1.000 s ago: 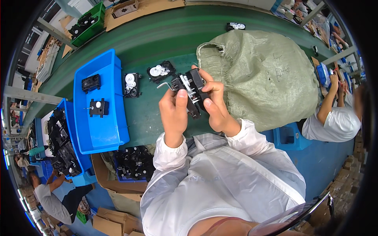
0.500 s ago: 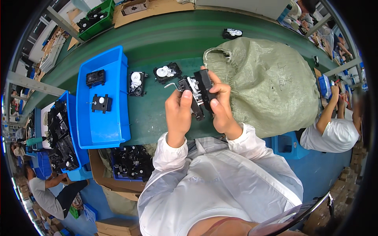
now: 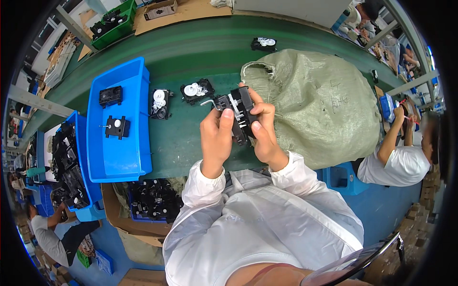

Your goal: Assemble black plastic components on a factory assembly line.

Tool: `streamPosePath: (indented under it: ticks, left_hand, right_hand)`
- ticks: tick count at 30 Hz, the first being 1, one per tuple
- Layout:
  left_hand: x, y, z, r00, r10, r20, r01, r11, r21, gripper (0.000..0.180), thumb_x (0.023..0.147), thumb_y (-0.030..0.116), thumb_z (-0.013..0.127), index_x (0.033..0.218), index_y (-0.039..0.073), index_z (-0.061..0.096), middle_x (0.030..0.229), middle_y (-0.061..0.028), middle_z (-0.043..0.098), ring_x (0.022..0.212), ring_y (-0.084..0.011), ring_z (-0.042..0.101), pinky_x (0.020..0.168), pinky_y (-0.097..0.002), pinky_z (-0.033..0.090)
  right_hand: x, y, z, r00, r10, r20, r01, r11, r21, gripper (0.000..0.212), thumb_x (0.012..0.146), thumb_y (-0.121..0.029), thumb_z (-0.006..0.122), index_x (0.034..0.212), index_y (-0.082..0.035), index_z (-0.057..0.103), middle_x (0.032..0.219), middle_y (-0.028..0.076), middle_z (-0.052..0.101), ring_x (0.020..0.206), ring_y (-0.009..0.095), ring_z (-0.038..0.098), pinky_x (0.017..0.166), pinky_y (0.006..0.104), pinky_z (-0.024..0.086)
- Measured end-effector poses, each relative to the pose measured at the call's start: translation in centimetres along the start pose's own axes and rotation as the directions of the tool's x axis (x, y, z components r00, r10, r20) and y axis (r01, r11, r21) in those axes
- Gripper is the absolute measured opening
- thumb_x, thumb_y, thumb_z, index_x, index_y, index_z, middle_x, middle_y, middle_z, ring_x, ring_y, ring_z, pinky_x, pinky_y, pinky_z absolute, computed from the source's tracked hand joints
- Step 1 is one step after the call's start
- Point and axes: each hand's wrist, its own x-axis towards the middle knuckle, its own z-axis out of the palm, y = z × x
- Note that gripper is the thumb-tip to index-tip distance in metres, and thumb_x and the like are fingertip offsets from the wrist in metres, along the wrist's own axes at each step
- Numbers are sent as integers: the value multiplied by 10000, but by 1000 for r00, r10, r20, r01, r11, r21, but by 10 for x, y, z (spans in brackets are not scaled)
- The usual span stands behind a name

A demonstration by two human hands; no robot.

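Note:
Above the green table, both of my hands hold one black plastic gear housing [image 3: 242,108] with white gears along its middle. My left hand [image 3: 215,138] grips its left half, thumb on the near face. A bent metal rod [image 3: 206,102] sticks out on that side. My right hand [image 3: 268,143] is closed on the right half, thumb and fingers on its edge. The two halves lie close against each other; whether they are fully seated I cannot tell. Just left lie two open gear units with white gears, one upright [image 3: 161,104] and one slanted [image 3: 197,89].
A blue tray [image 3: 125,164] at left holds two black parts. Beside it stands a blue bin [image 3: 85,157] full of black parts. A large green woven sack [image 3: 324,109] fills the right. Behind runs a green conveyor [image 3: 200,40] carrying a gear unit [image 3: 264,44]. Co-workers sit at both sides.
The right half of the housing has come closer to the left half, narrowing the gap. On the conveyor, the gear unit has moved left. The whole view has shifted slightly.

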Motion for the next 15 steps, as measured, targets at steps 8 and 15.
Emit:
streamPosePath:
  ticks: [8, 15]
  left_hand:
    - [4, -5, -2, 1000, 6, 10, -6, 1000, -12, 488, 991, 423, 535, 931, -52, 628, 684, -44, 618, 566, -85, 542, 463, -264, 402]
    - [0, -5, 2, 1000, -9, -25, 10, 998, 60, 473, 989, 412, 535, 917, -48, 621, 628, -54, 594, 538, -104, 542, 469, -282, 400]
  right_hand:
    - [0, 3, -1, 1000, 13, -2, -13, 1000, -5, 239, 992, -245, 388, 1176, -104, 326, 1539, 357, 194, 1419, 378, 306, 1158, 477, 235]
    - [2, 4, -3, 1000, 2, 26, -1, 999, -51, 234, 981, -211, 375, 1173, -83, 334, 1538, 369, 195, 1425, 400, 296, 1162, 492, 212]
